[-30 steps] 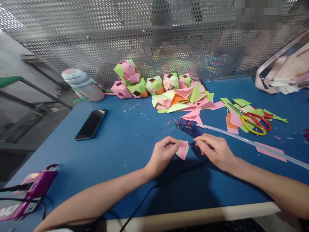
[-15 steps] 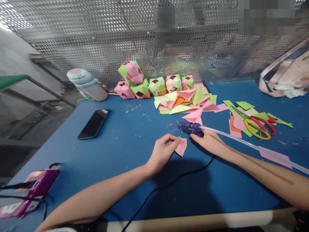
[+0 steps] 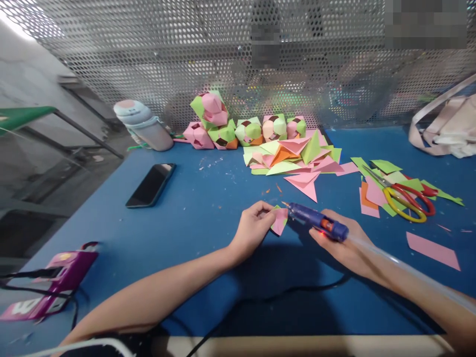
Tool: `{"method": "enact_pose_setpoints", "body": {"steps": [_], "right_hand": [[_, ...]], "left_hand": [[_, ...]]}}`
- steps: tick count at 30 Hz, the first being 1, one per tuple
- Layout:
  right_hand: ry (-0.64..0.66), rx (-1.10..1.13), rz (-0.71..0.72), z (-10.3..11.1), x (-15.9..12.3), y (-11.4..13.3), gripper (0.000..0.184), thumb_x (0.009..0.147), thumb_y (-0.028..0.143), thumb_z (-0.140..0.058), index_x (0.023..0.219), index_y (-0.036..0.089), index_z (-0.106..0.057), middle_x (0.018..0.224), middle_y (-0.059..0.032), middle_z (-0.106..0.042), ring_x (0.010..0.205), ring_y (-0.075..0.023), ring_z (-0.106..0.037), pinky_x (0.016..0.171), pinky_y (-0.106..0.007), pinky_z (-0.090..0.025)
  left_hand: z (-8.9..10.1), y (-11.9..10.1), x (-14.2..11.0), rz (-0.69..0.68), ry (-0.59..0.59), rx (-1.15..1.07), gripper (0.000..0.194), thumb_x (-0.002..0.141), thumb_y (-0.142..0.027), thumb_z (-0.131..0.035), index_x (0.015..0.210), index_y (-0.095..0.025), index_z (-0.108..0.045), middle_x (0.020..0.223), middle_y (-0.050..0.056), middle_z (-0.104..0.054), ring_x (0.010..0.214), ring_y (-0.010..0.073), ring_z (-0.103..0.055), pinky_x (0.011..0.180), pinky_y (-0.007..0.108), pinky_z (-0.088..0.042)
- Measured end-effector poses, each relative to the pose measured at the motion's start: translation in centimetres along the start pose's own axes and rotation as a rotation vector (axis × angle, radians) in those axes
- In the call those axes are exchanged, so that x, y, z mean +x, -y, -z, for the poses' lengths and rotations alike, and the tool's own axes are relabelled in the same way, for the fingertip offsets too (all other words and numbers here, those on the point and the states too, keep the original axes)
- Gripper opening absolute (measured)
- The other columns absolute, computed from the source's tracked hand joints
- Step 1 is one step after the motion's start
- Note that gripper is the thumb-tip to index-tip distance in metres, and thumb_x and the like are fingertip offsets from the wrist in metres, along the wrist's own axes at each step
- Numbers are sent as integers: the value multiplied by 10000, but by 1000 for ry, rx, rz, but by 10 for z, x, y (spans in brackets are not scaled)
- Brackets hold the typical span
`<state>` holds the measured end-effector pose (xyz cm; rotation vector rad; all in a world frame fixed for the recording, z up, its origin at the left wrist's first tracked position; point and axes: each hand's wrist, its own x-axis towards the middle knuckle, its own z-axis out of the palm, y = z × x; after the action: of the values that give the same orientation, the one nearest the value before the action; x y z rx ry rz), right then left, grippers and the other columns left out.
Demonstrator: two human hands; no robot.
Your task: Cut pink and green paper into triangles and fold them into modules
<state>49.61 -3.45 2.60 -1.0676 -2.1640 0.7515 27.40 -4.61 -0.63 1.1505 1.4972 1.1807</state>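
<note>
Between thumb and fingers my left hand (image 3: 253,228) pinches a small folded paper piece (image 3: 279,221), pink with green edges. My right hand (image 3: 344,243) is wrapped around a purple glue gun (image 3: 312,218) with a red light glowing on it. The nozzle points left, close to the top edge of the folded paper; whether it touches I cannot tell. A long clear glue stick (image 3: 394,265) runs out of the gun's back over my right forearm. The gun's black cord (image 3: 297,288) trails across the blue table toward me.
Folded paper balls (image 3: 249,131) line the perforated metal panel (image 3: 223,59), behind a heap of folded papers (image 3: 293,153). Scissors (image 3: 405,198) lie on scraps at right, near a pink strip (image 3: 433,250). At left are a phone (image 3: 150,186), a bottle (image 3: 145,126) and a purple power strip (image 3: 61,282).
My right hand has lifted the glue gun from the table and turned it, bringing the nozzle near the folded paper. My left hand keeps its pinch in nearly the same place.
</note>
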Motion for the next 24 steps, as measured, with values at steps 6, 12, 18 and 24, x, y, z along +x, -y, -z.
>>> {"method": "enact_pose_setpoints", "body": {"steps": [6,12,18,24], "right_hand": [[45,-153,180,-11,-5,-4,76,900,290,-556,878,230,-514,733,0,-607,631,-161,-543,595,-291,-414],[32,-273,292,-17,-7,-15,94,864,225,-583,918,211,-507,766,-21,-625,644,-179,-528,644,-319,-403],[32,-299,333,-16,-9,-16,119,848,209,-605,894,205,-495,735,-10,-600,633,-176,-504,626,-312,-382],[31,-327,316,-17,-8,-16,91,859,220,-587,885,206,-501,730,-15,-612,626,-176,-512,636,-318,-381]], "left_hand": [[-1,1,-1,-63,10,60,97,753,-240,-616,702,-158,-606,574,-34,-576,534,97,-514,513,196,-389],[2,3,-2,-123,11,116,125,763,-258,-611,684,-163,-593,583,-40,-556,551,92,-487,527,196,-374],[3,4,-2,-143,18,142,111,762,-241,-597,684,-163,-582,595,-39,-561,561,92,-490,535,195,-376],[3,6,-1,-161,25,158,115,764,-247,-597,683,-166,-581,602,-42,-555,568,92,-486,551,197,-376]]}}
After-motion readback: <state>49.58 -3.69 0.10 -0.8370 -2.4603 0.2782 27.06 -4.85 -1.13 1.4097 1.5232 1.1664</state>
